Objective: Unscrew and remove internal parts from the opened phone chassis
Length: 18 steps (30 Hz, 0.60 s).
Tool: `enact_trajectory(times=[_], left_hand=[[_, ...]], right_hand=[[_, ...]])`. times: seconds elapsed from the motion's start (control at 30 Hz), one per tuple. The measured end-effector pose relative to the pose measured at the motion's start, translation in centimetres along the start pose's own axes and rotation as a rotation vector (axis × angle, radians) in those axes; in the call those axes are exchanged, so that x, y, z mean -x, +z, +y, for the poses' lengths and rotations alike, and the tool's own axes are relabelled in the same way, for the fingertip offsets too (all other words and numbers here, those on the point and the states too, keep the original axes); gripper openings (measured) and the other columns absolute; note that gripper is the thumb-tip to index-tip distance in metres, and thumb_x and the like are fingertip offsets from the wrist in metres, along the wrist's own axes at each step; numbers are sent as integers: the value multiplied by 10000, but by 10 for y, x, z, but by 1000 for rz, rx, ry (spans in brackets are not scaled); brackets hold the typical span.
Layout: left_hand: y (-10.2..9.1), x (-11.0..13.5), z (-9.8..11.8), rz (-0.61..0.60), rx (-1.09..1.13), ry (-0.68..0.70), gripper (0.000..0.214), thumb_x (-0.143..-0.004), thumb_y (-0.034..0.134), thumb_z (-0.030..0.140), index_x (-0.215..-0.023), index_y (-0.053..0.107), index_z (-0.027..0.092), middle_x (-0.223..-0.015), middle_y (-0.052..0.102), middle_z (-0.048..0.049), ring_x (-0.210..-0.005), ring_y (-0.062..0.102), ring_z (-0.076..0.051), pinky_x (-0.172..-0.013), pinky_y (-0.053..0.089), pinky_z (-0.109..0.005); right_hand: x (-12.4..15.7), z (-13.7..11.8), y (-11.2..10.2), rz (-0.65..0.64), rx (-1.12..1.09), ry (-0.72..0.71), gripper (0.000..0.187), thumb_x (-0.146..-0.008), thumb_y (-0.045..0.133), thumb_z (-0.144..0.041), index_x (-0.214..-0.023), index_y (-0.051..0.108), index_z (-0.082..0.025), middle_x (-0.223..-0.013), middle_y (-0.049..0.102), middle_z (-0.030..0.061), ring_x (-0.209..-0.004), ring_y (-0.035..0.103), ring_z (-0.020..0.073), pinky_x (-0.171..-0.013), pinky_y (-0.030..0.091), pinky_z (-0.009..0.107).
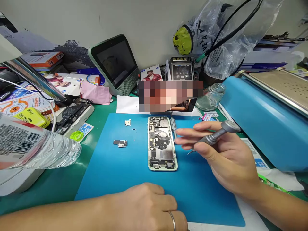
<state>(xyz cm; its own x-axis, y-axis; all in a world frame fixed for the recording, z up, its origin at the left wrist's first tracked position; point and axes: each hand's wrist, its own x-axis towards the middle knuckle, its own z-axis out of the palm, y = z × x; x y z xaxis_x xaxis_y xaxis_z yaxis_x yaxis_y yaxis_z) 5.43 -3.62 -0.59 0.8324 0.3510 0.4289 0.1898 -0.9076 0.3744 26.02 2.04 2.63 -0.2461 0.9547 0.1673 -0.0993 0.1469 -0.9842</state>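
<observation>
An opened smartphone [163, 144] lies on the blue mat [113, 183], its inner boards showing. To its right, my right hand [228, 154] is closed around a grey screwdriver [213, 134], whose fine tip points down and left, apart from the phone. My left hand [154, 208], with a ring on one finger, rests curled at the mat's front; its fingertips are hidden below. A second screwdriver [173, 126] lies against the phone's upper right edge. Left of the phone are a small black and silver part [120, 143], a SIM tray-like metal piece [127, 122] and tiny bits [134, 129].
A clear bottle [57, 150] juts in from the left, near another opened phone [75, 114]. Behind stand a smart display [115, 64], a glass jar [211, 96] and a blurred patch. A blue machine [255, 125] fills the right side.
</observation>
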Motion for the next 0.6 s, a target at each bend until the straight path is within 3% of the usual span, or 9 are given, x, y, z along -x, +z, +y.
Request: enact_trajectory(times=[0.1,0.27,0.4,0.6], left_hand=[[-1,1,0,-43,14,-8,276,-1008,610,258,-755,549,166,-636,521,49,-578,477,-98,-513,365,-266],[-2,3,-2,-108,45,11,263,-1035,553,249,-789,560,157,-656,525,35,-597,483,-102,-531,387,-259],[6,8,-7,-29,100,50,254,-1057,484,211,-824,559,145,-654,506,36,-585,460,-102,-521,396,-245],[11,5,-9,43,72,50,247,-1022,568,210,-781,566,156,-632,487,49,-563,442,-93,-484,357,-243]], right_hand=[[-1,-1,0,18,-2,-27,130,-946,663,-287,-1063,610,-312,-1158,780,2,-1022,774,219,-907,662,383],[2,-1,-1,18,58,-51,410,-924,700,-299,-1273,494,-363,-1094,797,-7,-829,803,195,-876,664,375],[5,0,-1,-80,116,-110,472,-942,668,-251,-1337,468,-415,-1147,785,13,-876,802,226,-821,678,387],[4,-6,-4,-179,378,-309,610,-943,654,-249,-1464,429,-474,-1251,746,0,-883,800,228,-816,686,351]])
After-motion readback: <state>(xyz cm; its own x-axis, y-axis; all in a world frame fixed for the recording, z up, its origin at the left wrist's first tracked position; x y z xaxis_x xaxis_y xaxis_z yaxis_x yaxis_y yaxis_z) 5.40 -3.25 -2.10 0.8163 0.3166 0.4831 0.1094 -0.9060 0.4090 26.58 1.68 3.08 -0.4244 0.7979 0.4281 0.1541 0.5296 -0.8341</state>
